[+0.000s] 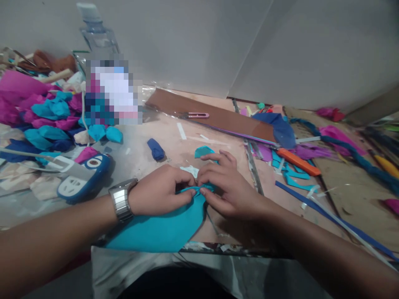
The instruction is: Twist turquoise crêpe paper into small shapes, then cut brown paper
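Pinching the turquoise sheet where it bunches up, the left hand and right hand hold it on the table, near the front; probably light and soft, best held there.

The hands partly hide the turquoise sheet; pixelation obscures one object.

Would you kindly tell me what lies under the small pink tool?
The brown sheet shows around the pink tool; anything directly beneath is covered from view.
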Motion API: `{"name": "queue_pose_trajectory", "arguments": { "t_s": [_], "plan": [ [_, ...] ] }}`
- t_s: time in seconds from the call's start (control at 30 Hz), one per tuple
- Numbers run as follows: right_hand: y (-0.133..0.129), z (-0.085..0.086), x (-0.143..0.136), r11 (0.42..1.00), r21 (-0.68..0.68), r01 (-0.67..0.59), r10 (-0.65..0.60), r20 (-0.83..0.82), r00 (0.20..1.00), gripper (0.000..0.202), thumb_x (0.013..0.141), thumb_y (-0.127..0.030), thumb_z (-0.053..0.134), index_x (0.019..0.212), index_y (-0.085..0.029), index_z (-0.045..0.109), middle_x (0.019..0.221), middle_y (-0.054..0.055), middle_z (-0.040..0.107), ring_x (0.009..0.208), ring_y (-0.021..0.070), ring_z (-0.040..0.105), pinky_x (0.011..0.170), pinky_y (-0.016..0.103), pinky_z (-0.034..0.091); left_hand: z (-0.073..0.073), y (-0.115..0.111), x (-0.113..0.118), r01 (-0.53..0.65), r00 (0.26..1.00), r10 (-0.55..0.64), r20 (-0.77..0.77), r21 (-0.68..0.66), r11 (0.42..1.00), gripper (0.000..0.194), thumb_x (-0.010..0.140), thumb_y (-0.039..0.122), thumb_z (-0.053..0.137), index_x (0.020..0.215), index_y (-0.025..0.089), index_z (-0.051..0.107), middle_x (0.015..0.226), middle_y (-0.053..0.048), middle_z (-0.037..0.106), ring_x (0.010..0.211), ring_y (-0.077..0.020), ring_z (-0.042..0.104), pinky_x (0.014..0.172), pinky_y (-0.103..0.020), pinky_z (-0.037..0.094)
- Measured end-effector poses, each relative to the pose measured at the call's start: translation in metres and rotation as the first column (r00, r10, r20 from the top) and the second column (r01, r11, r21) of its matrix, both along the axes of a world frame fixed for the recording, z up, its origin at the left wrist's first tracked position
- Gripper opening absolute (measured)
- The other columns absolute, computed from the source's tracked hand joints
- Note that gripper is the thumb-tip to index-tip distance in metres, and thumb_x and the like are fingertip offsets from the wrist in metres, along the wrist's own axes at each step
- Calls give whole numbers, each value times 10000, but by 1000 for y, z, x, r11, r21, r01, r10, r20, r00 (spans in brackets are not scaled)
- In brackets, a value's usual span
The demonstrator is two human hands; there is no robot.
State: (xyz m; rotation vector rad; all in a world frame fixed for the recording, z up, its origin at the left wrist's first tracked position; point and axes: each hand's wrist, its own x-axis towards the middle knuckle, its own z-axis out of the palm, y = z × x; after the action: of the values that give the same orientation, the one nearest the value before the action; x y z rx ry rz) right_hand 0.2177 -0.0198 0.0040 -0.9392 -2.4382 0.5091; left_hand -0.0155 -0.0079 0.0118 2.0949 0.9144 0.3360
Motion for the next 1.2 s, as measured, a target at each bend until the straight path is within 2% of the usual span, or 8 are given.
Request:
{"name": "queue_pose_trajectory", "arguments": {
  "t_s": [0.33, 0.57, 0.77, 0.97, 1.1, 1.2],
  "plan": [
    [0, -2, -3, 1000, 22, -11, 11, -1, 1000, 122, 921, -227, 578, 913, -248, 697, 987, 33, 747, 1290, 312, 521, 1168, 590, 197, 0, -2, 1, 28, 1000, -28, 8, 69, 997, 272, 985, 336, 571, 816, 164, 698, 655, 26, 613, 592, -105, 501, 586, -242, 345],
    [1, -3, 1, 999, 28, 22, -21, -44, 999, 88, 881, -213, 605, 908, -236, 685, 1003, 34, 740, 1281, 318, 526, 1152, 592, 229, -1, 0, 0, 7, 1000, -6, 7, -35, 999, 257, 966, 325, 592, 788, 164, 683, 622, 43, 560, 574, -99, 452, 562, -242, 327],
    [2, -4, 1, 999, 48, 14, -11, -57, 998, 94, 887, -198, 603, 872, -241, 684, 981, 21, 746, 1274, 311, 542, 1142, 580, 244, 0, 1, 1, 23, 999, -20, 35, -73, 997, 243, 967, 320, 601, 795, 165, 675, 647, 42, 574, 599, -100, 458, 576, -234, 333],
    [3, -3, 4, 999, 30, 23, -21, -57, 998, 72, 873, -185, 603, 865, -229, 660, 946, 15, 744, 1256, 299, 556, 1154, 577, 209, -3, 2, -1, 50, 999, -52, -9, -121, 991, 332, 983, 354, 576, 713, 162, 580, 610, 51, 462, 587, -97, 397, 554, -240, 301],
    [1, -1, 5, 999, 35, -8, 9, -23, 1000, 39, 896, -250, 649, 915, -239, 681, 881, 0, 726, 1175, 268, 607, 1170, 568, 157, -3, 2, -2, 58, 998, -61, -17, -145, 988, 312, 987, 358, 573, 752, 158, 618, 635, 45, 506, 609, -101, 420, 572, -239, 308],
    [2, -1, 3, 997, 73, -19, 20, -13, 1000, 55, 917, -254, 653, 894, -241, 701, 861, -1, 713, 1096, 240, 636, 1165, 554, 168, -4, 3, -2, 71, 998, -70, 12, -183, 981, 295, 990, 358, 567, 786, 156, 639, 663, 42, 524, 632, -104, 429, 591, -236, 325]
  ]
}}
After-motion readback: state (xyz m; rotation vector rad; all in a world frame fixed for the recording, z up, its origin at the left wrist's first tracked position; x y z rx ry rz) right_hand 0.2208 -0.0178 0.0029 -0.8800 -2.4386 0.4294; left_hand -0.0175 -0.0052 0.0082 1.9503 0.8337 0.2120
